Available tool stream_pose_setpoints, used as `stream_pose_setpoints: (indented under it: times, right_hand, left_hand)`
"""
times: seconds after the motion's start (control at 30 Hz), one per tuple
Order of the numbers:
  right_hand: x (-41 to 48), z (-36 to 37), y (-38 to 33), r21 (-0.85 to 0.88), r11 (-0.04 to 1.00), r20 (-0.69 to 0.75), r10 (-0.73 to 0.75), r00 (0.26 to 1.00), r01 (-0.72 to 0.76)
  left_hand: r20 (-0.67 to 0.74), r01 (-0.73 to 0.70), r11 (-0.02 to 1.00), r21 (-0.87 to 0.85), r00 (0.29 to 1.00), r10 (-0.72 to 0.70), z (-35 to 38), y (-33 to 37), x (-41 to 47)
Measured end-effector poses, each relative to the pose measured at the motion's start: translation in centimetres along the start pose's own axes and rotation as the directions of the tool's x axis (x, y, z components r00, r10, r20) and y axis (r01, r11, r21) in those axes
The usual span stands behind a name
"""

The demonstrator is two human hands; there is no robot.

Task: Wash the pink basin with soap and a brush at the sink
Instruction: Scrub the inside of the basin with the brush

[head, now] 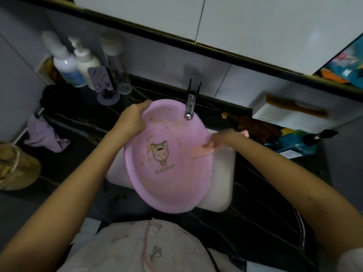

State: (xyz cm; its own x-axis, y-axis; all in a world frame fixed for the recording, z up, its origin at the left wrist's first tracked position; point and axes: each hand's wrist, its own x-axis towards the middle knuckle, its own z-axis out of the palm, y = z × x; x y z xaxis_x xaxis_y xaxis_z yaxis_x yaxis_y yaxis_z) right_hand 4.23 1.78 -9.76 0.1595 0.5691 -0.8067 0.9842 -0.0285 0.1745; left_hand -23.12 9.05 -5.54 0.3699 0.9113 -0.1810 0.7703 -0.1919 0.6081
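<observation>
The basin point(169, 160) is leaning tilted over the sink point(222, 173), its soiled inside facing up toward the person and its long axis running from the faucet point(190, 108) toward them. The left hand point(133, 120) is gripping the rim left of the faucet, fingers curled. The right hand point(220, 139) is pinching a brush point(200, 153) against the basin's right inner wall.
</observation>
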Motion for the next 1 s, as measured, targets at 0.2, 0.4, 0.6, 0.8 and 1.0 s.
stream_pose_setpoints:
  times: [0.2, 0.4, 0.6, 0.8, 1.0]
  right_hand:
    - [0.3, -0.1, 0.4, -0.181, 0.983, -0.263, -0.056, 0.963, 0.007]
    - [0.8, -1.3, 0.8, -0.312, 0.949, -0.395, -0.166, 0.904, 0.038]
    - [0.0, 0.6, 0.5, -0.075, 0.997, -0.092, -0.039, 0.995, 0.032]
    - [-0.1, -1.5, 2.4, -0.385, 0.922, -0.404, -0.198, 0.893, 0.03]
    - [0.4, -0.1, 3.5, -0.271, 0.956, -0.23, -0.179, 0.956, 0.114]
  left_hand:
    - [-0.025, -0.01, 1.0, -0.006, 1.0, 0.009, -0.2, 0.5, -0.4]
    - [-0.044, -0.062, 0.998, 0.007, 0.997, 0.062, -0.3, 0.2, -0.4]
    - [-0.04, -0.026, 1.0, -0.006, 0.999, 0.026, -0.1, -0.4, -0.4]
    - [-0.059, -0.003, 1.0, 0.009, 0.998, 0.004, -0.2, -0.3, -0.6]
    - [-0.078, -0.044, 0.999, -0.002, 0.996, 0.044, -0.1, 0.4, -1.2]
